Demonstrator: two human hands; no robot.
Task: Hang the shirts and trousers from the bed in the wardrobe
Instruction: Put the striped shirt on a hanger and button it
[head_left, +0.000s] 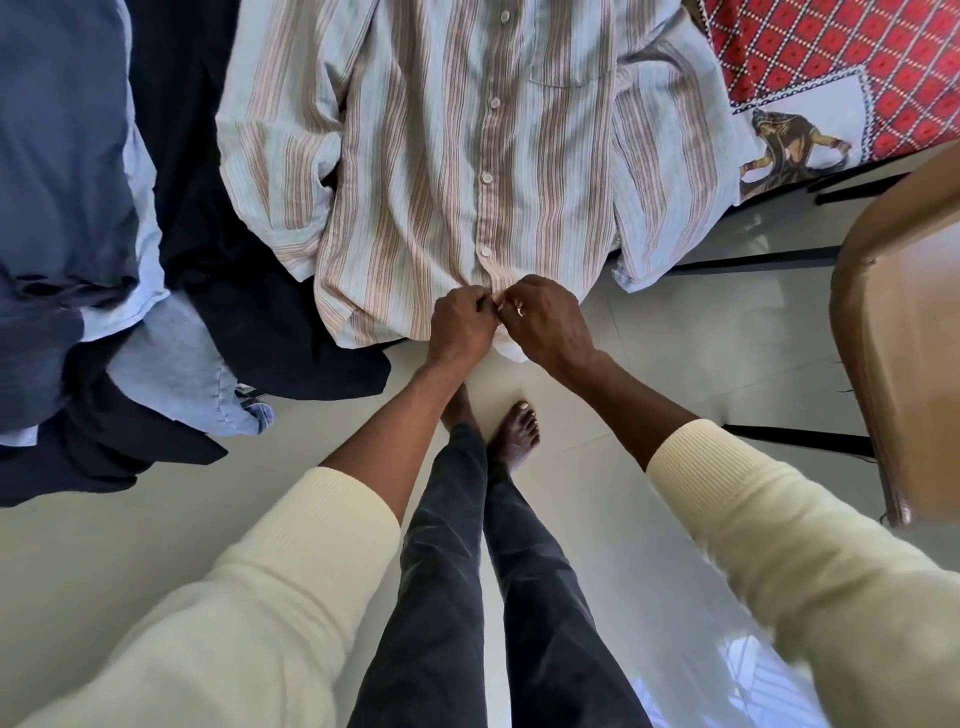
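Observation:
A pale blue shirt with brown stripes (415, 156) lies spread front-up over the bed edge, its button placket running down the middle. My left hand (460, 325) and my right hand (548, 325) meet at the bottom of the placket, each pinching one side of the shirt's lower front at the hem. A ring shows on my right hand. Left of the shirt lie dark navy trousers (249, 291), a light blue shirt (176, 358) and a blue garment (57, 156), all hanging over the bed edge.
The bed's red patterned sheet (841, 62) shows at the top right. A brown wooden chair (898, 332) stands at the right. Pale floor tiles (156, 519) lie below, with my legs and bare feet between my arms.

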